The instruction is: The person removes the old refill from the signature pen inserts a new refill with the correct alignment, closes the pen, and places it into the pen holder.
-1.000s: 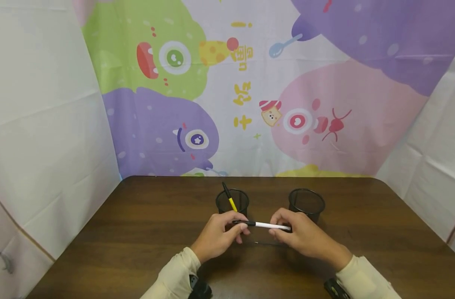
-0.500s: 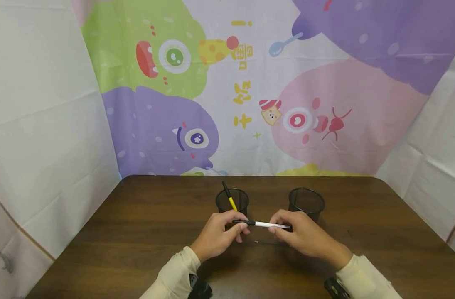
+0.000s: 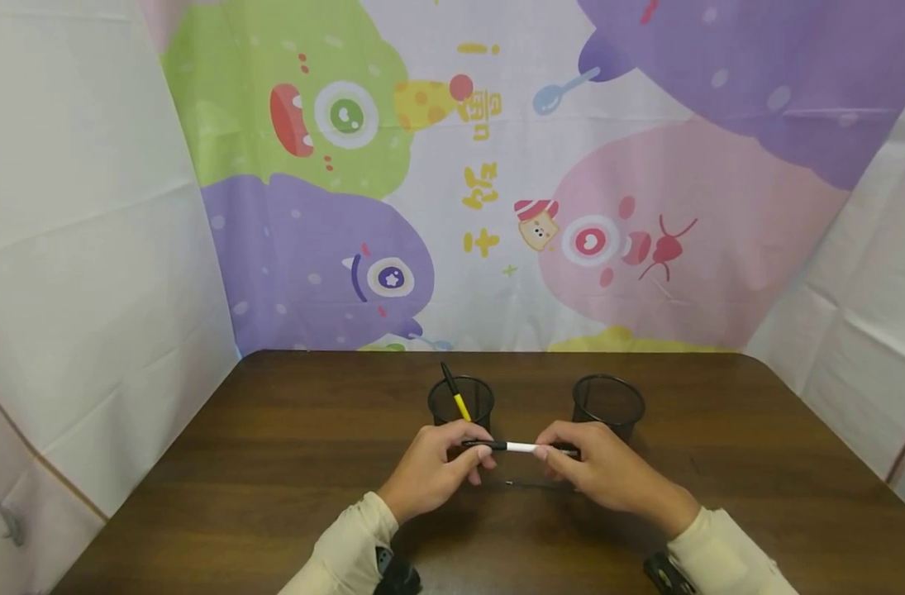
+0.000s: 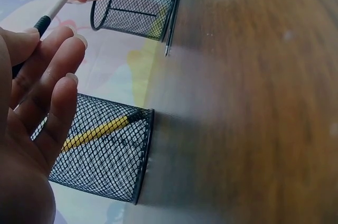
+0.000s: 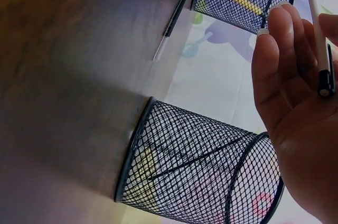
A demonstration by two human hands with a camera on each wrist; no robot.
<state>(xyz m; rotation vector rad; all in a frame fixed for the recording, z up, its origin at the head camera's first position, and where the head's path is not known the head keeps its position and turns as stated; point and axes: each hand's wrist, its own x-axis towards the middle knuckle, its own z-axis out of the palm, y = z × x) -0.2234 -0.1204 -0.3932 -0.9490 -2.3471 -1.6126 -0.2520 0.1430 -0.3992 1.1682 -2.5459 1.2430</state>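
A white pen (image 3: 521,447) with a black grip section is held level between both hands, low over the table. My left hand (image 3: 430,471) pinches its black grip end between thumb and forefinger. At the other end, my right hand (image 3: 601,467) pinches the white barrel near the black clip (image 5: 330,68). Below the hands, a thin pen refill (image 3: 534,484) with a dark tube lies on the table, partly hidden by the right hand. The other fingers of both hands stay loosely extended in the wrist views.
Behind the left hand stands a black mesh pen cup (image 3: 482,397) holding a yellow pen (image 3: 463,406) with a black end. A second mesh cup (image 3: 608,399) stands behind the right hand. The brown table (image 3: 288,438) ends at a cartoon-print cloth (image 3: 482,306).
My right thumb now lies over more of the white barrel, so less white shows. The left hand, the cups and the refill have stayed in place.
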